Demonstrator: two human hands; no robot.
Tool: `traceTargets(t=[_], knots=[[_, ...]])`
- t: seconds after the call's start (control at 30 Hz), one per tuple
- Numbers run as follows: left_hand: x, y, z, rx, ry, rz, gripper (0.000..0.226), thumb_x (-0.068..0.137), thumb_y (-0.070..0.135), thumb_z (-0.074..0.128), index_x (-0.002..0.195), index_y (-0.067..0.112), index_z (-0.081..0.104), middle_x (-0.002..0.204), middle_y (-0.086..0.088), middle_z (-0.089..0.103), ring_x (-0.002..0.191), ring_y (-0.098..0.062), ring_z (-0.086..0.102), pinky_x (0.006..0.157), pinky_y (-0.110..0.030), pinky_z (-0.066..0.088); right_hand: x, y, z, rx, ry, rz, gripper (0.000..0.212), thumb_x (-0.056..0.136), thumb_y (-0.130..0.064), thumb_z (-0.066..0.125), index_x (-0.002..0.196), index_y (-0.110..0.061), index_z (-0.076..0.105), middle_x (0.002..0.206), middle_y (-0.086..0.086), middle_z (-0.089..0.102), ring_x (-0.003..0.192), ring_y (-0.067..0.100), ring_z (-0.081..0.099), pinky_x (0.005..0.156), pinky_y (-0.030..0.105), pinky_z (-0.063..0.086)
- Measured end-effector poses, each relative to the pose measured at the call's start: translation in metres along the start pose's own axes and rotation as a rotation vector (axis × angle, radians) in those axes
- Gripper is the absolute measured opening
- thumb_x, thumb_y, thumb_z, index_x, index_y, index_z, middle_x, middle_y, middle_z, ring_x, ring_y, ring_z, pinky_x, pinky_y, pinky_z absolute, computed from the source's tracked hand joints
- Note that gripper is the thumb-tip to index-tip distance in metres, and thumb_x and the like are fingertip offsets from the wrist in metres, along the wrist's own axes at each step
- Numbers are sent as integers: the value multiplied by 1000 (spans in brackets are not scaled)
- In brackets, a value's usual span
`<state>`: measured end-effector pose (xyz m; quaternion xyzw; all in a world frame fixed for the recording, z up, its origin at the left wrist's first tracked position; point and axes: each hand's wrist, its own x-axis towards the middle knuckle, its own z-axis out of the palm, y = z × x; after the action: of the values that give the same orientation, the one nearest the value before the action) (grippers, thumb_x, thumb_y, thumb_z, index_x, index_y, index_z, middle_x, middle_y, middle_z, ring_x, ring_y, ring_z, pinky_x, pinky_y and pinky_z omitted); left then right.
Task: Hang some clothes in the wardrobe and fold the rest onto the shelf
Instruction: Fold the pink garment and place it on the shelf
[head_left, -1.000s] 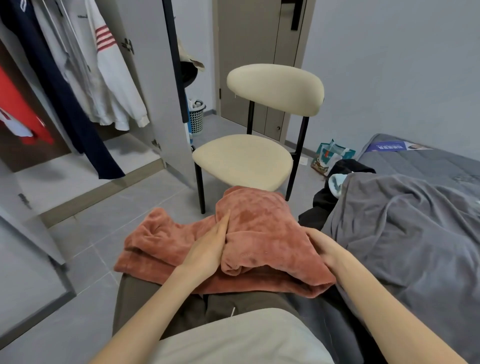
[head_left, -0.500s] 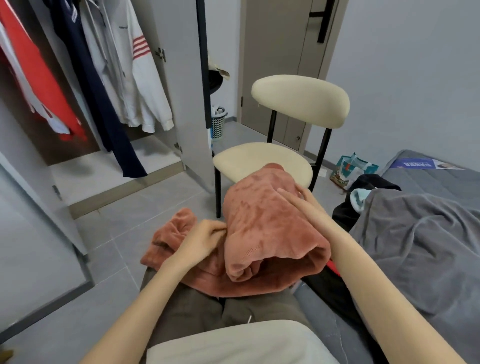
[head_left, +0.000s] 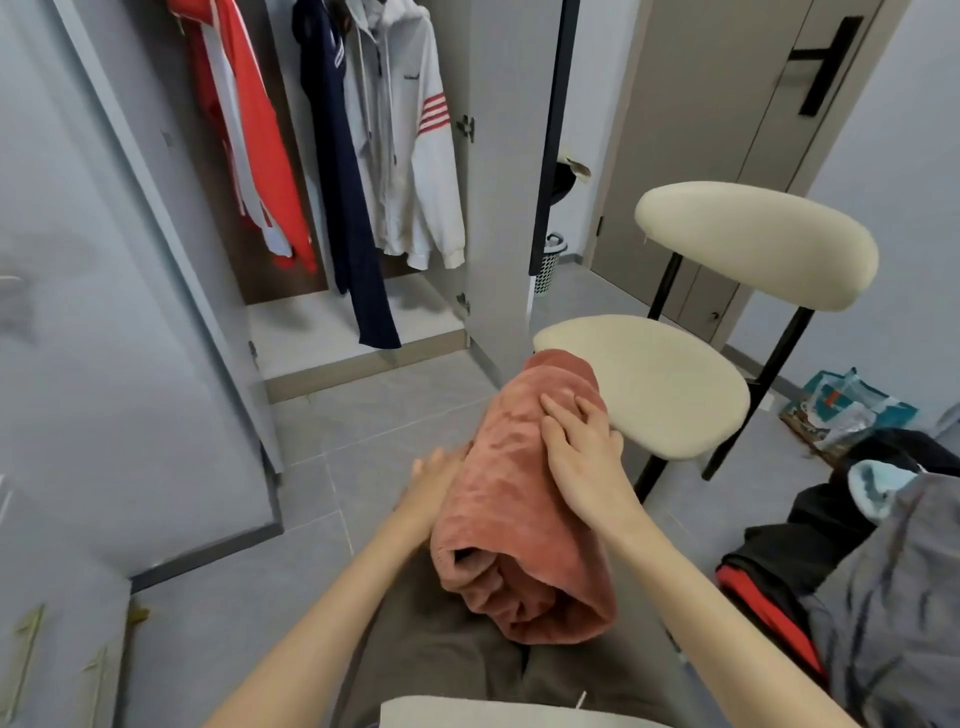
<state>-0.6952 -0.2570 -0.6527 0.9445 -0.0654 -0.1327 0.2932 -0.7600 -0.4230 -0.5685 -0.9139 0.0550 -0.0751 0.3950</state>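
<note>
On the person's lap, the fingers of the right hand (head_left: 582, 452) lie spread and nearly straight across the top of a folded pink fleece garment (head_left: 524, 499), pressing it flat rather than gripping it. The left hand (head_left: 431, 486) sits against the garment's left side, its fingers mostly hidden behind the fleece, so I cannot tell whether they are curled under it or only resting straight against it (just the thumb and the back of the hand show). The garment is a thick bundle folded over on itself, its open layered end facing the person and its far end reaching toward the front edge of the chair seat. It rests on dark trousers (head_left: 426, 654).

Just beyond stands a cream chair (head_left: 670, 384) with black legs and a rounded backrest. To the left the wardrobe (head_left: 498, 182) is open, with a red jacket (head_left: 249, 130), a navy garment (head_left: 343, 182) and a white hooded jacket (head_left: 405, 156) with red sleeve stripes hanging inside. At the right edge lies a heap of clothes (head_left: 852, 519) in black, red and pale blue beside a grey blanket (head_left: 893, 597). A small basket (head_left: 548, 265) stands on the floor past the wardrobe door, and a teal bag (head_left: 852, 410) lies on the tiles behind the chair.
</note>
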Motion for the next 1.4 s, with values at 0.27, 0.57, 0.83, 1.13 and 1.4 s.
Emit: traceTargets(t=[0.27, 0.57, 0.83, 1.13, 1.4], knots=[[2, -34, -24, -540, -41, -180, 51, 93, 35, 60, 139, 18, 48, 137, -7, 55, 113, -19, 58, 84, -23, 47, -1, -4, 19, 87, -15, -13, 56, 96, -51, 45, 148, -38, 29, 154, -14, 30, 141, 19, 16, 118, 40, 13], [17, -39, -55, -1418, -333, -517, 101, 81, 82, 37, 149, 8, 30, 140, -27, 46, 113, -41, 58, 95, -54, 47, 10, -1, 47, -41, -156, 60, 55, 97, -61, 18, 149, -53, 1, 156, -16, -28, 146, 30, -23, 117, 55, -12], [17, -27, -89, -1298, -640, -243, 103, 61, 74, 70, 143, 19, 41, 139, -14, 54, 122, -33, 57, 106, -50, 42, 31, -15, 71, -167, -299, -26, 50, 104, -39, 7, 151, -44, -8, 159, -12, -22, 147, 24, -21, 118, 53, -10], [19, -13, -96, -886, -536, -216, 78, 68, 47, 81, 135, 25, 48, 116, -3, 69, 101, -20, 69, 77, -31, 56, 41, 12, 53, 569, -42, 40, 41, 102, -15, 47, 137, -35, 46, 129, -22, 58, 119, -3, 56, 111, 33, 39], [2, -22, -80, -768, -262, 17, 71, 83, 45, 69, 139, 60, 28, 136, 25, 46, 114, 2, 54, 91, -22, 49, 29, 31, 74, 285, 12, 226, 57, 92, -67, 35, 145, -54, 15, 160, -4, 20, 145, 27, 21, 116, 52, 20]])
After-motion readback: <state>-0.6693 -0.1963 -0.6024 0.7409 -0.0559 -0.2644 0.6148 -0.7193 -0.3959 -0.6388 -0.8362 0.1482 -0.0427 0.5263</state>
